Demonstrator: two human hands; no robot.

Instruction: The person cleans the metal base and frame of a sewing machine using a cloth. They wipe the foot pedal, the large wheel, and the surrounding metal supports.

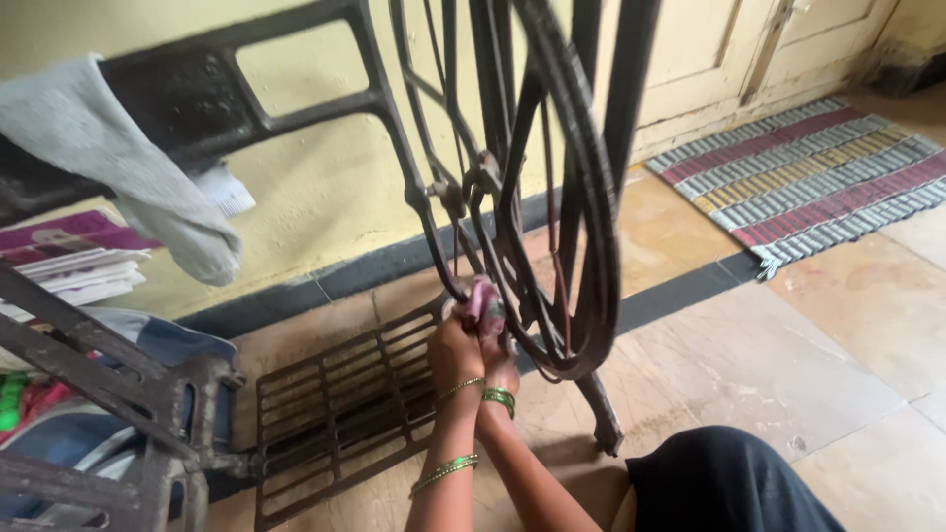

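Both hands, left [455, 350] and right [500, 366], clenched on pink cloth [481, 301], pressed against iron wheel [562, 197] just above. Cloth soft, light; best bunched in fist. Treadle [335, 414] left of hands.

Striped woven mat [803, 177] on tiled floor [867, 325] by cream cupboard doors [749, 49]. Grey cloth [128, 167] draped over the dark frame at left, stack of books [69, 261] beneath it. Yellow wall [315, 167] behind.
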